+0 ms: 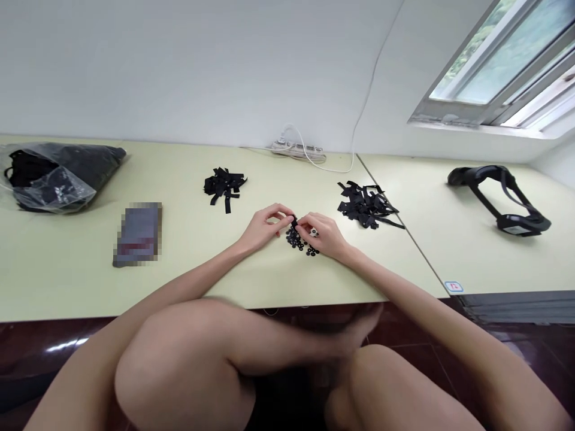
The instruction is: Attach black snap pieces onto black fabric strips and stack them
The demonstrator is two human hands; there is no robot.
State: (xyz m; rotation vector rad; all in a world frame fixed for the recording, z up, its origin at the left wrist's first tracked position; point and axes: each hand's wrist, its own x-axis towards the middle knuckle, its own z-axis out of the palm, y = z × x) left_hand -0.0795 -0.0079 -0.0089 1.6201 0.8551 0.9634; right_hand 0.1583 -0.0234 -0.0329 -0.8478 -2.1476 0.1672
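My left hand [268, 227] and my right hand [327, 234] meet over the table, fingertips pinched close together. Between them is a small black fabric strip [294, 221], gripped from both sides and partly covered by the fingers. Just under the hands lies a loose heap of small black round pieces with holes, like washers or snap parts [294, 240]. Some of these are hidden behind my right hand. A pile of short black strips [223, 183] sits beyond my left hand. Another pile of black strips [365, 205] lies to the right of my right hand.
On the pale table [179, 299] are a clear plastic bag of black material [67, 176] and a blurred-out flat object [138, 233] at left. A power strip [299, 149] with white cables lies against the wall. A black headset [503, 200] rests at right, past the table seam.
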